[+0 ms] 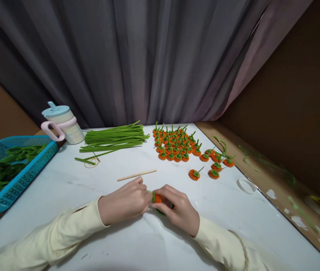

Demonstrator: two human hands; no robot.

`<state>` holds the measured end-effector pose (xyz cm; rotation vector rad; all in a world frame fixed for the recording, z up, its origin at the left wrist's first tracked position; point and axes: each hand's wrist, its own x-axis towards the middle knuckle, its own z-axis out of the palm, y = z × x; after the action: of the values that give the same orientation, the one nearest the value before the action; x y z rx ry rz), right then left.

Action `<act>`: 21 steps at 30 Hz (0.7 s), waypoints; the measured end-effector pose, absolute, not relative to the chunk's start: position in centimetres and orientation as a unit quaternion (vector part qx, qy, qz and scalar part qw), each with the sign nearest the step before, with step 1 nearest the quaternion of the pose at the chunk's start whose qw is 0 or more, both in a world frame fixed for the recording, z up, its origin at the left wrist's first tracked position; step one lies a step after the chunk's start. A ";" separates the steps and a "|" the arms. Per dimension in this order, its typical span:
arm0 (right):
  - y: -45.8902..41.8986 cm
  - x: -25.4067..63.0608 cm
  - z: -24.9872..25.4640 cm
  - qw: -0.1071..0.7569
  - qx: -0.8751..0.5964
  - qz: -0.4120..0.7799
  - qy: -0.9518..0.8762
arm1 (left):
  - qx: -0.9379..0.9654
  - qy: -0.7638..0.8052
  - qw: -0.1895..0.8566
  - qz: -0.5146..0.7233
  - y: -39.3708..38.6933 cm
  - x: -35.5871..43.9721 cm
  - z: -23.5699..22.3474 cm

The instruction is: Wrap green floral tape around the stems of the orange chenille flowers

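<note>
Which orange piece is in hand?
The orange piece pinched in the right hand's fingers, right hand, with the left hand at its green end. The other orange pieces all sit on the table.

We look through a single head-worn camera, from above the near side of the table, facing forward and down across it. Our view is wide and close, with the left hand and right hand nearest, low in the middle over the table. We take in the curtain behind the table, the basket at its left and the brown surface past its right edge.
</note>
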<state>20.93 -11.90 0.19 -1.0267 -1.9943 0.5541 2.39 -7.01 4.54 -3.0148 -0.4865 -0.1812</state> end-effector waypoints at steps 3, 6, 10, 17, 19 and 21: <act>-11.7 20.9 0.5 0.399 -0.422 0.267 -0.769 | -0.986 -0.117 0.095 -0.065 -6.9 2.5 4.6; -11.4 20.9 0.7 0.392 -0.446 0.327 -0.735 | -0.988 -0.126 0.075 -0.055 -6.6 2.2 5.5; -11.2 21.0 0.8 0.382 -0.459 0.464 -0.654 | -0.984 -0.169 0.022 -0.048 -6.3 1.5 7.1; -11.1 21.0 1.0 0.379 -0.446 0.620 -0.523 | -0.992 -0.108 0.036 -0.058 -6.4 1.6 7.5; -11.0 21.0 1.2 0.368 -0.434 0.659 -0.492 | -0.992 -0.079 0.073 -0.073 -6.6 1.9 7.3; -10.9 21.0 1.4 0.359 -0.425 0.683 -0.472 | -0.989 -0.061 0.107 -0.087 -6.8 2.0 7.2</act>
<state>21.02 -10.95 1.40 -1.0972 -1.2184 1.7625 2.04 -6.76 7.15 -2.9113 -0.1789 -0.2563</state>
